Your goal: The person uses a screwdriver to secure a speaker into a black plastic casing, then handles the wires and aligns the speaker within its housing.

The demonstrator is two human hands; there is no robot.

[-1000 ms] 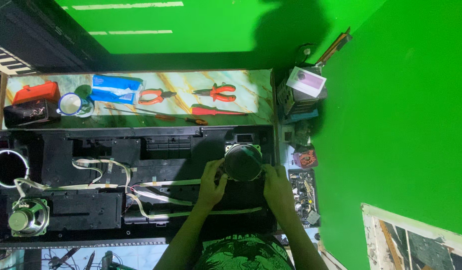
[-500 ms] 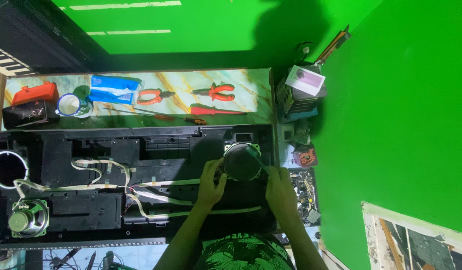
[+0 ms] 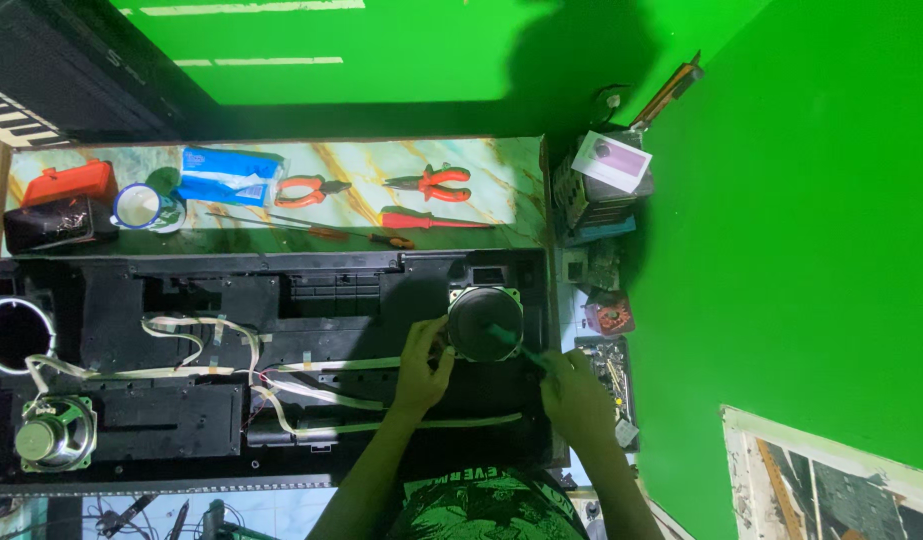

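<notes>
on the black speaker (image 3: 484,322), both hands (right hand (image 3: 577,398) with screwdriver (image 3: 509,341))

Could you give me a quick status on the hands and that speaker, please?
Left hand touching the round black speaker at its left edge. Right hand holding a green-handled screwdriver against it. White ribbon cables lie alongside.

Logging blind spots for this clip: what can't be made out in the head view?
- Tip of the green-handled tool in the right hand: hidden against the dark round speaker.
- Left hand fingertips at the speaker's edge: too small to tell the grip.
- White ring: cut off by the left edge.
- Parts beside the black casing: too small.
</notes>
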